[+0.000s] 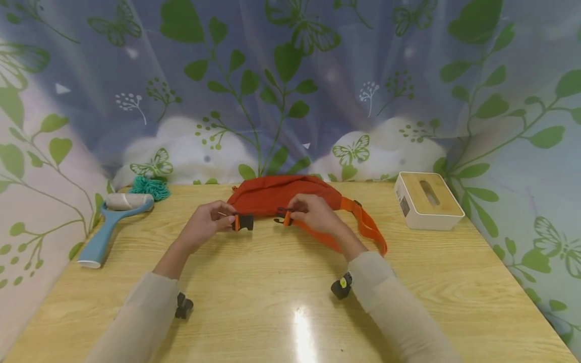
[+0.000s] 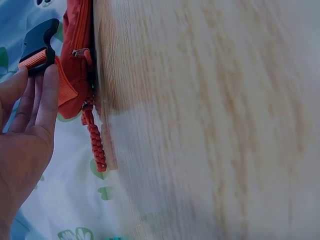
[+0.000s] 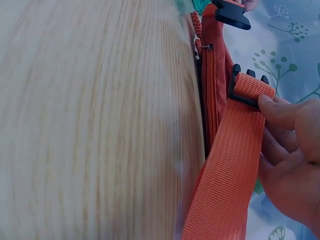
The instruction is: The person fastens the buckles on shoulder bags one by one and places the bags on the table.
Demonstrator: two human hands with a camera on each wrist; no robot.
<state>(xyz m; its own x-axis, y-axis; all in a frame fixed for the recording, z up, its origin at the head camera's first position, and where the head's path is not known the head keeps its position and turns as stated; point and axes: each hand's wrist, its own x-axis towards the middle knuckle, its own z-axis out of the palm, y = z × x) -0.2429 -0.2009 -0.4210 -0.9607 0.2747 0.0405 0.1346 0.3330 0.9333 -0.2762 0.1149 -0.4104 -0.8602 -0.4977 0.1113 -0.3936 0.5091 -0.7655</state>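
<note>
Bag (image 1: 281,194), red fabric, soft and elongated, lying at the far edge of the bench (image 1: 254,292), close to the curtain. Zip (image 3: 212,100) along its front; braided red cord (image 2: 96,145) at its left end.

Strap (image 3: 220,165), flat orange webbing, ribbed weave; looped over the bench at right, with a black slider (image 1: 357,203) near the bag.

Socket (image 1: 246,222), black, smooth plastic, threaded with orange webbing. Left hand (image 1: 202,225): thumb and fingers pinching it at its webbing end.

Clip (image 3: 243,101), black plastic, three-pronged, webbing folded through its bar. Right hand (image 1: 317,214): thumb and fingers pinching it at the webbing fold. Clip and socket face each other in front of the bag, apart.

Obstructions: right hand and forearm cover part of the bag's front and part of the strap in the head view.

Surroundings: roller (image 1: 106,229), blue handle, pale cylinder, at left; teal yarn (image 1: 150,188), a tangled bundle, just behind it. Box (image 1: 422,214) at right, white sides, wood-look lid with a rounded slot. Curtain (image 1: 254,101), folded cloth printed with green leaves and butterflies, behind. Bench top: pale wood grain, glossy.
</note>
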